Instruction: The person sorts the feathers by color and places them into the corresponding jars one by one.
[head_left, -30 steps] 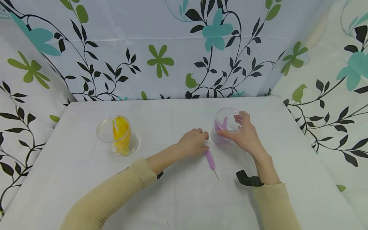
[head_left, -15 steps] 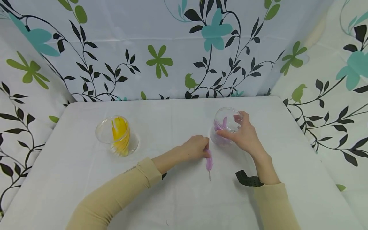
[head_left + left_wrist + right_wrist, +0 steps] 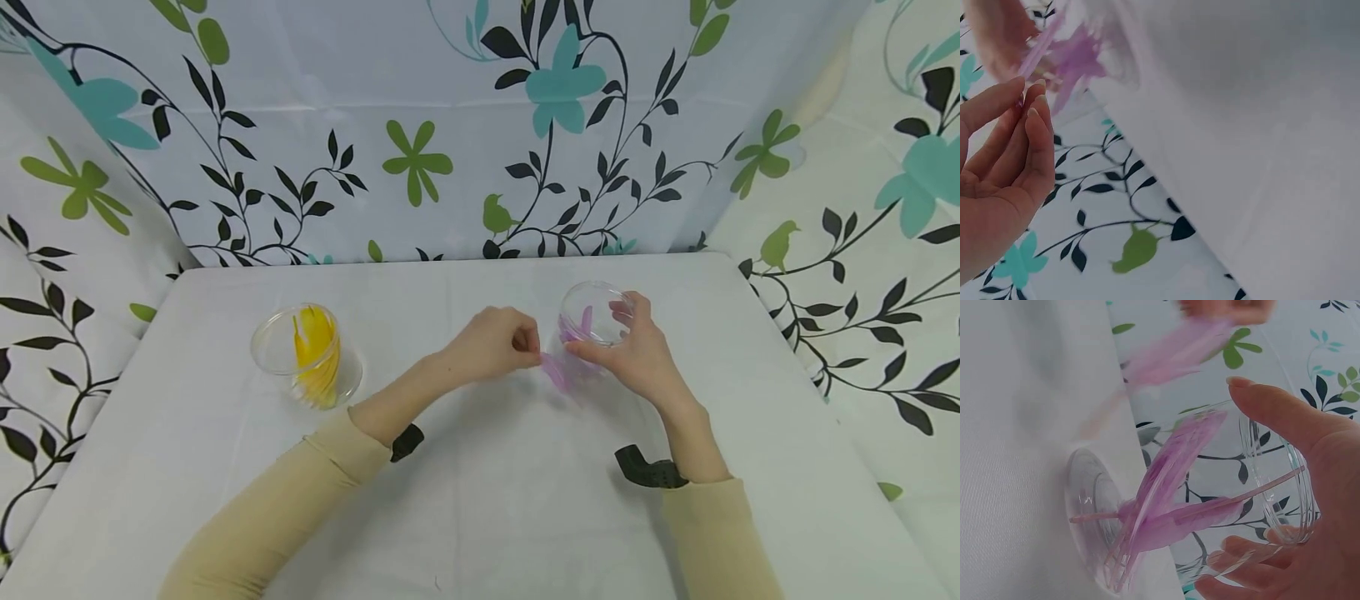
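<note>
My left hand (image 3: 491,343) pinches a purple feather (image 3: 557,372) by one end, between thumb and fingertips. The feather slants down to the right, just above the table beside a clear plastic cup (image 3: 1088,506). Around the rim of that cup, my right hand (image 3: 648,354) curls its thumb and fingers. The cup stands upright on the table, with several purple feathers (image 3: 1179,462) inside leaning in different directions. Seen in the right wrist view, the pinched feather is blurred and lies outside the cup, its quill pointing toward the table.
On the left side of the white table (image 3: 465,517) stands a second clear cup (image 3: 262,346) holding several yellow feathers (image 3: 318,354). A curtain (image 3: 300,108) with leaf and flower prints rises behind the table and along both sides.
My left hand has picked the purple feather up off the table and moved it up, with the feather swinging toward the right-hand cup. The right hand keeps its hold on the cup.
</note>
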`<state>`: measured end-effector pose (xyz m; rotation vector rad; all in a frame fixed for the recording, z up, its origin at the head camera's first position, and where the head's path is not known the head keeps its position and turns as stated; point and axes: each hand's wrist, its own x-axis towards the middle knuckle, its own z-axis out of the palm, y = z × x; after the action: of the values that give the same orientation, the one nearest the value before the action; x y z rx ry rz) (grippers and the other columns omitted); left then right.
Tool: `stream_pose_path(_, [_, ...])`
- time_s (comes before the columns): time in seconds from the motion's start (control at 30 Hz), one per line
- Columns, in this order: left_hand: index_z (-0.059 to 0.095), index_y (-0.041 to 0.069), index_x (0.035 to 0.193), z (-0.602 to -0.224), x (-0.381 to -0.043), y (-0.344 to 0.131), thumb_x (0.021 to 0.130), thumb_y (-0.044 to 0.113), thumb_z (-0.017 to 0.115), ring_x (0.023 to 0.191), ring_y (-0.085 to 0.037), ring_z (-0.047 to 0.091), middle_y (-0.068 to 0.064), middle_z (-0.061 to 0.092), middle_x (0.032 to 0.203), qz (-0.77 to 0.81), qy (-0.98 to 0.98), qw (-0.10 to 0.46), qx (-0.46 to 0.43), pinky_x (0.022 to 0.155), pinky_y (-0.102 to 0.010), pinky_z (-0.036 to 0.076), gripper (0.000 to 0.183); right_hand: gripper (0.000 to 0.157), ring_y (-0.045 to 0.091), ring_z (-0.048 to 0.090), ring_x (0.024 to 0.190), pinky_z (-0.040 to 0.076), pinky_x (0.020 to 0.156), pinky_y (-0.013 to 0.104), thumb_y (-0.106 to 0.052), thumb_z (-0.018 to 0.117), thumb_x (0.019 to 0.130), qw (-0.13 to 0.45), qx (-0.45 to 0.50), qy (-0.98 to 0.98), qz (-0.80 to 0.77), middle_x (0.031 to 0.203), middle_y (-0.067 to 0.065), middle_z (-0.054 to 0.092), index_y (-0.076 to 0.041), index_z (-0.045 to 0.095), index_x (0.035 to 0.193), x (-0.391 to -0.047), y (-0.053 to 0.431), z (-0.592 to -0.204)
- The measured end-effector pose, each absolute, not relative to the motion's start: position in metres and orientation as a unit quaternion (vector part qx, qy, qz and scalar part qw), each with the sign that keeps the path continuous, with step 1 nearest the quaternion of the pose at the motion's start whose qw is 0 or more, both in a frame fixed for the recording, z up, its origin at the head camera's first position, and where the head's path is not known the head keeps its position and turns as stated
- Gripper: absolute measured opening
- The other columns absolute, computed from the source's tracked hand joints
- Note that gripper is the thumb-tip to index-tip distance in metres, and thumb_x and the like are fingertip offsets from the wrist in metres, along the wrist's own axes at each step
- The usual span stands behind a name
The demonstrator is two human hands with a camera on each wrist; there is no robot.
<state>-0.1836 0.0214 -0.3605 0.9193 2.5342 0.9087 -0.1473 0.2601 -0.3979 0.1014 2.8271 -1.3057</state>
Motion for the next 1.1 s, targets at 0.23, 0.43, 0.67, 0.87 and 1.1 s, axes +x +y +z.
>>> stream_pose_path(0.23, [0.068,0.012,0.078,-0.293,-0.193,0.011,0.088,0.014,0.073,0.078,-0.013,0.064,0.002,0.071,0.077,0.36,0.875,0.099,0.308,0.075,-0.027,0.052,0.011,0.126,0.043,0.035,0.143,0.038,0.107,0.066,-0.065,0.079,0.072,0.021,0.042,0.905,-0.423,0.158,0.02,0.033,-0.009,0.005,0.157,-0.146,0.262,-0.396])
stream_pose_path(0.43, [0.065,0.012,0.08,-0.269,-0.201,0.027,0.088,0.013,0.071,0.078,-0.013,0.062,0.002,0.069,0.079,0.355,0.88,0.053,0.311,0.073,-0.025,0.051,0.01,0.125,0.041,0.034,0.144,0.037,0.108,0.066,-0.065,0.08,0.072,0.022,0.045,0.903,-0.426,0.158,0.018,0.033,-0.01,0.006,0.157,-0.145,0.264,-0.398])
stream_pose_path(0.67, [0.069,0.011,0.088,-0.289,-0.204,0.066,0.093,0.017,0.07,0.082,-0.015,0.057,0.001,0.066,0.086,0.248,0.908,0.021,0.337,0.072,-0.023,0.05,0.008,0.124,0.041,0.034,0.144,0.036,0.108,0.067,-0.064,0.079,0.074,0.021,0.041,0.904,-0.425,0.158,0.019,0.033,-0.009,0.005,0.157,-0.145,0.265,-0.398])
stream_pose_path(0.87, [0.075,0.013,0.095,-0.321,-0.203,0.089,0.096,0.019,0.067,0.095,-0.015,0.059,0.002,0.071,0.094,0.148,0.923,-0.004,0.354,0.104,-0.032,0.043,0.01,0.123,0.043,0.036,0.143,0.04,0.107,0.064,-0.061,0.08,0.074,0.014,0.033,0.906,-0.422,0.158,0.02,0.033,-0.008,0.006,0.157,-0.146,0.263,-0.399])
stream_pose_path(1.1, [0.076,0.018,0.101,-0.338,-0.199,0.098,0.099,0.023,0.063,0.123,-0.027,0.041,-0.005,0.055,0.117,0.093,0.939,-0.013,0.33,0.105,-0.036,0.041,0.014,0.123,0.043,0.036,0.143,0.039,0.108,0.063,-0.06,0.081,0.074,0.008,0.027,0.907,-0.42,0.158,0.022,0.033,-0.007,0.007,0.157,-0.147,0.263,-0.399])
